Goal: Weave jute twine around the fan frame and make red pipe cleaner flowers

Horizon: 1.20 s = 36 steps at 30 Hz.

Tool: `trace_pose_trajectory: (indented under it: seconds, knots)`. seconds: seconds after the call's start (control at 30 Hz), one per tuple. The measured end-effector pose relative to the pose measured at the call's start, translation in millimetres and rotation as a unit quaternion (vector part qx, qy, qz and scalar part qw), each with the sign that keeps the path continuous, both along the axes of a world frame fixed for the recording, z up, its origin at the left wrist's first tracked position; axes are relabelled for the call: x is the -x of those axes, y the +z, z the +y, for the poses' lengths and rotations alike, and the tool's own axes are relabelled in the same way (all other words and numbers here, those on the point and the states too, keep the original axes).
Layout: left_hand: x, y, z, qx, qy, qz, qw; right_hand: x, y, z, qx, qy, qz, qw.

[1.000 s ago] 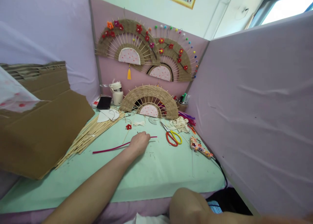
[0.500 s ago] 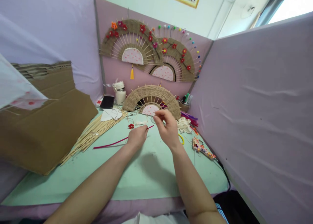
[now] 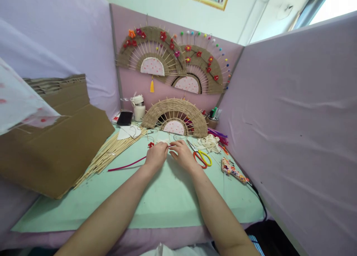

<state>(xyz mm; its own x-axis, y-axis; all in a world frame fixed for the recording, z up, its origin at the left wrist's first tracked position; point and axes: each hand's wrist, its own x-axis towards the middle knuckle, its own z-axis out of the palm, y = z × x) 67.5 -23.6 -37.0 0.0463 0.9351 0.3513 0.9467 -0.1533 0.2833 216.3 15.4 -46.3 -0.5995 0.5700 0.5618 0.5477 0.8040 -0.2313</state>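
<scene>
My left hand (image 3: 156, 155) is closed on a thin magenta stem (image 3: 126, 166), whose long end trails to the left above the green tabletop. Close beside it, my right hand (image 3: 182, 153) has its fingertips at the short end of the stem, thumb a little apart from the fingers. Whether those fingers pinch the stem is too small to tell. A small red flower (image 3: 151, 144) lies just beyond my left hand. Scissors with red and yellow handles (image 3: 205, 159) rest to the right of my right hand. Behind both hands stands a twine-wrapped fan (image 3: 178, 106).
Thin sticks (image 3: 111, 152) and a large cardboard piece (image 3: 61, 148) are on the left. A phone (image 3: 124, 118) and a white bottle (image 3: 138, 109) stand behind. On the right are cream yarn (image 3: 209, 143) and a floral glue gun (image 3: 233, 170) with a cord.
My right hand has come down and left to the stem beside my left hand, uncovering the scissors. My left hand still holds the stem. The view has shifted slightly.
</scene>
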Motion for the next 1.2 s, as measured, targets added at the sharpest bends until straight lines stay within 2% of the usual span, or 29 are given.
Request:
trace_pose_trajectory:
  seconds: [0.23, 0.4, 0.53, 0.63, 0.73, 0.87, 1.0, 1.1, 1.2]
  knots:
    - [2, -8.5, 9, -0.064, -0.044, -0.037, 0.996, 7, -4.8, 0, 0.017, -0.017, -0.017, 1.0]
    - [9, -7.7, 11, -0.092, -0.034, -0.079, 0.992, 6, -8.1, 0, 0.072, -0.077, 0.084, 0.991]
    - [9, -3.2, 8, -0.096, -0.045, -0.151, 0.983, 4, -7.6, 0, 0.165, -0.069, 0.169, 0.969]
    - [6, -1.1, 6, -0.097, -0.04, -0.225, 0.969, 4, -8.9, 2, 0.244, -0.041, 0.262, 0.933]
    - [3, -0.7, 5, -0.085, -0.032, -0.302, 0.949, 5, -10.5, 4, 0.338, -0.016, 0.352, 0.872]
    - [2, -2.8, 9, -0.073, -0.035, -0.383, 0.92, 7, -7.1, 3, 0.443, 0.014, 0.415, 0.795]
    - [1, -6.2, 13, -0.037, -0.033, -0.496, 0.867, 7, -0.4, -1, 0.496, 0.033, 0.458, 0.737]
    - [0, -7.8, 15, 0.008, -0.032, -0.577, 0.816, 7, 0.4, -1, 0.52, 0.043, 0.471, 0.711]
    - [-2, -7.4, 15, 0.022, -0.031, -0.615, 0.787, 5, -1.8, 0, 0.52, 0.027, 0.452, 0.724]
